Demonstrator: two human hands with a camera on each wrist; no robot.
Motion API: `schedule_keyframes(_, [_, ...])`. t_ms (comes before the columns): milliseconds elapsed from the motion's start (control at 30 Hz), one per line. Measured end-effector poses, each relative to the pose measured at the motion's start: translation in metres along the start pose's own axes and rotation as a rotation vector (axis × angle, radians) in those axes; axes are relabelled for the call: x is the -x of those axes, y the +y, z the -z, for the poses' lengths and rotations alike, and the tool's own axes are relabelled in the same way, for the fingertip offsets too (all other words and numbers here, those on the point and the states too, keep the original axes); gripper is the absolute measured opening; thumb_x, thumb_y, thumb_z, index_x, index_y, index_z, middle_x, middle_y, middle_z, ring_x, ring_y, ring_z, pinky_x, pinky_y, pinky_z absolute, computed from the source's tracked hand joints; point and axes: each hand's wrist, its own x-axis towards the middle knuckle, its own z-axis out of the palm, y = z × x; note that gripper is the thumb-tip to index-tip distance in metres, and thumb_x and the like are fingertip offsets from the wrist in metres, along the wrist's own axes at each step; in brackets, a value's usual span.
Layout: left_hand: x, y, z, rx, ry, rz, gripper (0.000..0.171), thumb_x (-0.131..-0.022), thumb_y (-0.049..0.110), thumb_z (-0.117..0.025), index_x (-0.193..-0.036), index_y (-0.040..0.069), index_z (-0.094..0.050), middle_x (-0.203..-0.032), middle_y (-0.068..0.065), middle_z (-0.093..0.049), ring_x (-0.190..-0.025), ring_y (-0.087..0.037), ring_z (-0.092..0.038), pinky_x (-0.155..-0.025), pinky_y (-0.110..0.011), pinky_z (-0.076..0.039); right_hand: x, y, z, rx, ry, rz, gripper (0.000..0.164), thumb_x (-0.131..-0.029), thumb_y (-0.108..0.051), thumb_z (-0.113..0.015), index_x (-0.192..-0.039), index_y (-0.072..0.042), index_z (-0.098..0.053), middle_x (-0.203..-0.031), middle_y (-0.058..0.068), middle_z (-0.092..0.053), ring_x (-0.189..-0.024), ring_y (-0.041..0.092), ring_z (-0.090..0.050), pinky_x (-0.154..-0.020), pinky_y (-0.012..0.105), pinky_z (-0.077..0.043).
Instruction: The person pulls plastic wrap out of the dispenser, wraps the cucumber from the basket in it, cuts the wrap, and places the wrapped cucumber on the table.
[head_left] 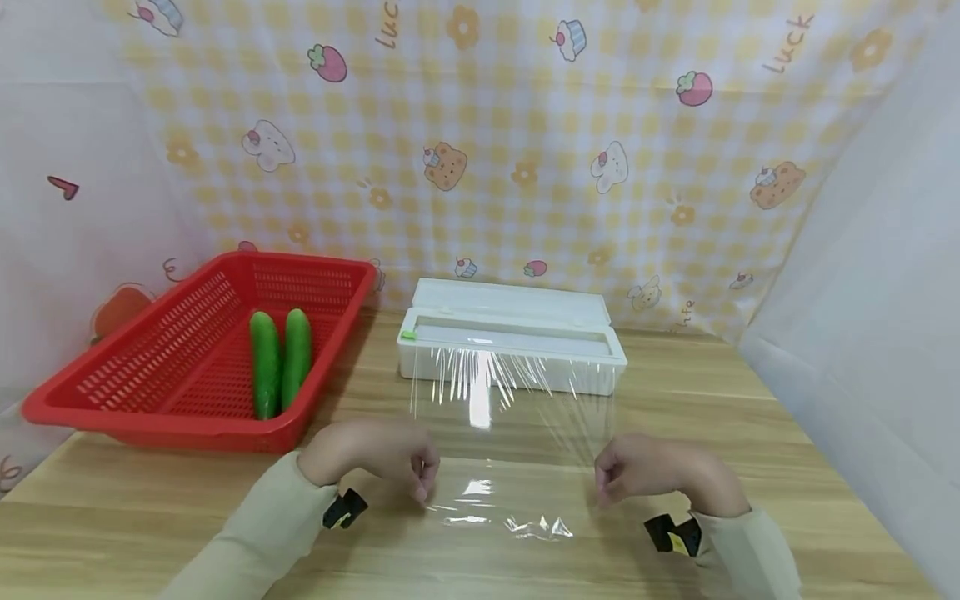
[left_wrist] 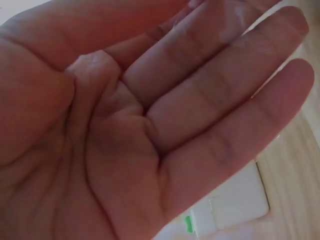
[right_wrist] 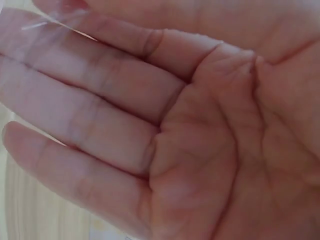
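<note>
A sheet of clear cling film [head_left: 480, 487] stretches from a white dispenser box [head_left: 517, 367] toward the near side of the table. My left hand [head_left: 378, 454] pinches its near left corner between thumb and index finger. At the opposite corner my right hand [head_left: 651, 467] pinches the film the same way. In both wrist views the palms face the cameras; the other fingers of the left hand [left_wrist: 190, 100] and the right hand [right_wrist: 165, 125] lie fairly straight. Bright creases run across the film near the box, whose lid [head_left: 510, 302] stands raised behind it.
At the left a red plastic basket [head_left: 157, 427] holds two green cucumbers [head_left: 266, 362]. A small green slider [head_left: 408, 335] sits on the box's left end. Behind the wooden table [head_left: 720, 425] hangs a yellow checked cloth [head_left: 525, 125], with white cloth [head_left: 870, 325] along the right side.
</note>
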Motion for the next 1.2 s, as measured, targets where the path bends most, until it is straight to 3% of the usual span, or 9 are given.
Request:
schedule_keyframes(233, [0.0,0.002,-0.002,-0.043,0.0,0.054,0.015,-0.076,0.009,-0.073,-0.065,0.018,-0.067,-0.067,0.015,-0.061,-0.065,-0.001,-0.048,-0.063,-0.019,-0.041,-0.005,-0.002,-0.002,0.015,-0.016,-0.062,0.011,-0.08,-0.014,-0.068,-0.071,-0.006,-0.069,-0.066,-0.011,-0.056,-0.06,0.004,-0.04,-0.056,0.02,-0.036])
schedule_keyframes(400, [0.0,0.003,-0.001,-0.061,-0.017,0.077,0.015,-0.078,0.012,-0.073,-0.066,0.019,-0.068,-0.067,0.015,-0.06,-0.065,-0.001,-0.048,-0.063,-0.02,-0.041,-0.005,-0.003,-0.003,0.025,0.0,-0.101,0.021,-0.081,-0.016,-0.068,-0.064,-0.004,-0.068,-0.053,-0.012,-0.043,-0.05,0.005,-0.027,-0.049,0.019,-0.024])
schedule_keyframes(567, [0.001,0.004,0.0,-0.072,-0.03,0.09,0.012,-0.079,0.017,-0.072,-0.069,0.022,-0.068,-0.071,0.016,-0.061,-0.071,0.001,-0.051,-0.068,-0.021,-0.043,-0.004,0.001,-0.002,-0.023,-0.02,-0.076,0.027,-0.088,-0.023,-0.061,-0.069,-0.004,-0.069,-0.066,-0.005,-0.063,-0.063,0.007,-0.051,-0.059,0.029,-0.044])
schedule_keyframes(667, [0.002,0.003,0.001,-0.062,-0.039,0.089,0.011,-0.079,0.018,-0.072,-0.071,0.023,-0.068,-0.076,0.016,-0.063,-0.077,0.0,-0.054,-0.072,-0.022,-0.044,-0.005,0.003,-0.003,-0.038,-0.028,-0.066,0.025,-0.09,-0.025,-0.058,-0.079,-0.006,-0.07,-0.075,0.004,-0.07,-0.073,0.015,-0.063,-0.07,0.037,-0.049])
schedule_keyframes(867, [0.002,0.001,0.003,-0.041,-0.069,0.062,0.003,-0.083,0.022,-0.068,-0.081,0.023,-0.068,-0.084,0.013,-0.064,-0.082,-0.001,-0.056,-0.074,-0.023,-0.045,-0.002,0.007,-0.004,-0.074,-0.017,-0.102,0.028,-0.091,-0.025,-0.057,-0.075,-0.004,-0.065,-0.066,0.01,-0.069,-0.063,0.02,-0.065,-0.067,0.033,-0.049])
schedule_keyframes(1200, [0.0,0.001,0.002,-0.025,-0.099,0.099,0.006,-0.086,0.021,-0.066,-0.081,0.022,-0.069,-0.077,0.013,-0.06,-0.076,-0.001,-0.051,-0.072,-0.023,-0.043,0.001,0.008,-0.007,-0.137,-0.019,-0.19,0.026,-0.09,-0.019,-0.057,-0.074,-0.001,-0.065,-0.067,0.012,-0.067,-0.062,0.021,-0.063,-0.061,0.035,-0.05])
